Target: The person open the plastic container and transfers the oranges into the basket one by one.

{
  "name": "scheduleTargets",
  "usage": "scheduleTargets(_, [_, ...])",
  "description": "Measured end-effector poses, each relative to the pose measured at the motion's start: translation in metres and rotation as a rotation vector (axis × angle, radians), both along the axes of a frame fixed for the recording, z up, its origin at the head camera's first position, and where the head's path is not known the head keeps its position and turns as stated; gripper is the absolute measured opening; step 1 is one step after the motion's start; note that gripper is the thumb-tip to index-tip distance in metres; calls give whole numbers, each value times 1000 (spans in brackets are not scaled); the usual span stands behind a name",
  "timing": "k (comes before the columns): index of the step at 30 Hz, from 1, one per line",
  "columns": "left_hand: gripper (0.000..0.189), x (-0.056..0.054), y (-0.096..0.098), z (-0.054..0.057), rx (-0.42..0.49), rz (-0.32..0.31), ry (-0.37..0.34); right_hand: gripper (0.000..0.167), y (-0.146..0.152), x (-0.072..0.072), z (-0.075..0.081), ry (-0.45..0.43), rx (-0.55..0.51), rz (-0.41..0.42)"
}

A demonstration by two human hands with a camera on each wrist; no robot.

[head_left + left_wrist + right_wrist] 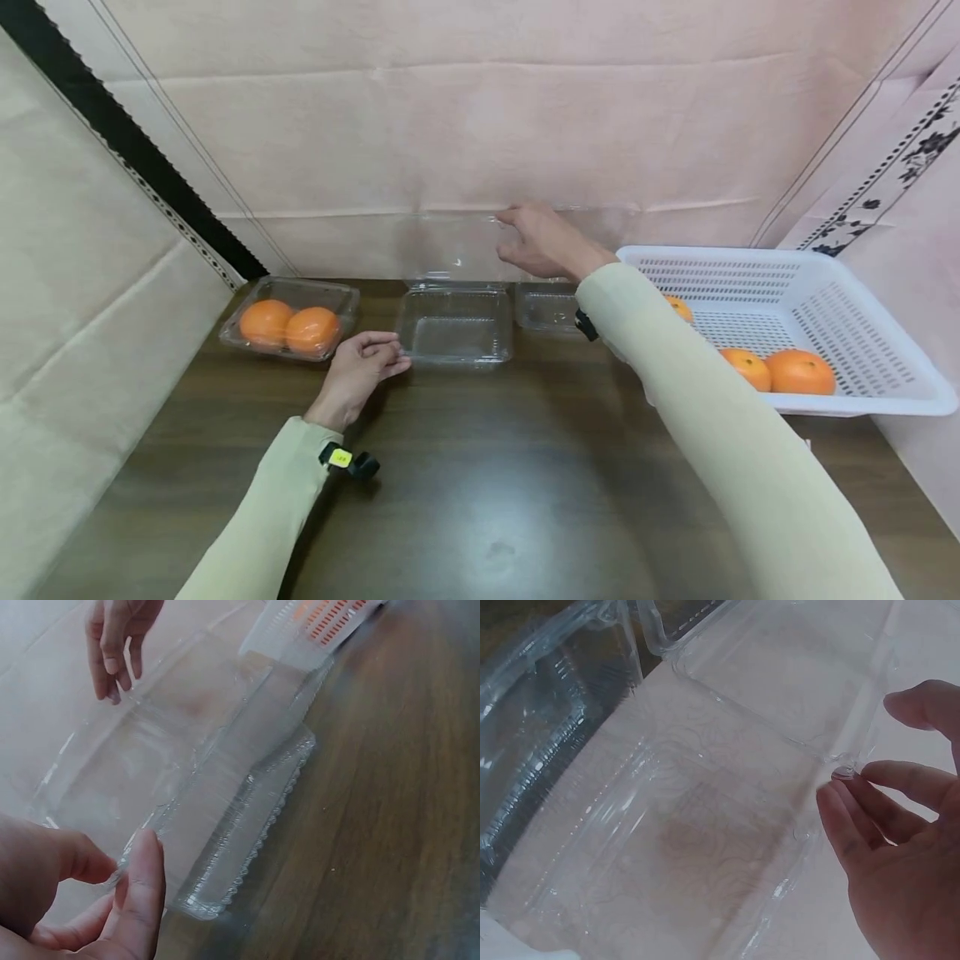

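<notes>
My left hand (357,371) pinches the left front edge of a clear plastic clamshell container (456,330), which stands with its lid (450,243) raised against the cloth backdrop. In the left wrist view, thumb and fingers meet on its clear rim. Up at the lids, my right hand (546,242) has its thumb apart from the fingers. The right wrist view shows those fingertips (838,806) touching the edge where two clear lids adjoin. Partly behind the right arm sits a second clear container (543,308), its lid also raised.
At the left, a closed clear container (341,302) holds two oranges (312,330). A white perforated basket (892,367) with several oranges (801,372) stands at the right, partly behind the right forearm. Cloth walls border the brown wooden table (480,483).
</notes>
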State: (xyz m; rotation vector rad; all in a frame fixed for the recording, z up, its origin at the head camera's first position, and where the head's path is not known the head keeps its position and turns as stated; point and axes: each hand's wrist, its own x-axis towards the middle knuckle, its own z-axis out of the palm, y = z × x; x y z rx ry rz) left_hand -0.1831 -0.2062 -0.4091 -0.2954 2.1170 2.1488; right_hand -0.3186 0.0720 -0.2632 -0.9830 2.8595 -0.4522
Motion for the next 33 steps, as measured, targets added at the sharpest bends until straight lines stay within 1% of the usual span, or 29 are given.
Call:
scheduleTargets(2, [42, -5, 4, -2, 7, 22, -1, 60, 1, -2, 1, 2, 8, -11])
scheduleTargets(5, [41, -11, 6, -2, 8, 53, -1, 60, 0, -4, 2, 4, 11, -13])
scheduleTargets(10, [42, -19, 8, -1, 3, 63, 0, 58, -1, -7, 3, 39, 33, -41])
scheduleTargets(13, [42, -24, 10, -2, 1, 84, -1, 57, 0, -10, 4, 54, 53, -51])
scheduleTargets(19, [40, -33, 17, -3, 1, 117, 5, 59, 2, -15, 6, 61, 133, -69])
scheduleTargets(23, [40, -38, 22, -3, -20, 133, 11, 60, 5, -18, 6, 62, 154, -81])
scheduleTargets(29, [38, -44, 25, -3, -57, 171, 8, 61, 7, -23, 4, 40, 143, -92])
scheduleTargets(33, [37, -48, 26, -2, -58, 196, -1, 60, 9, -25, 3, 22, 142, -105])
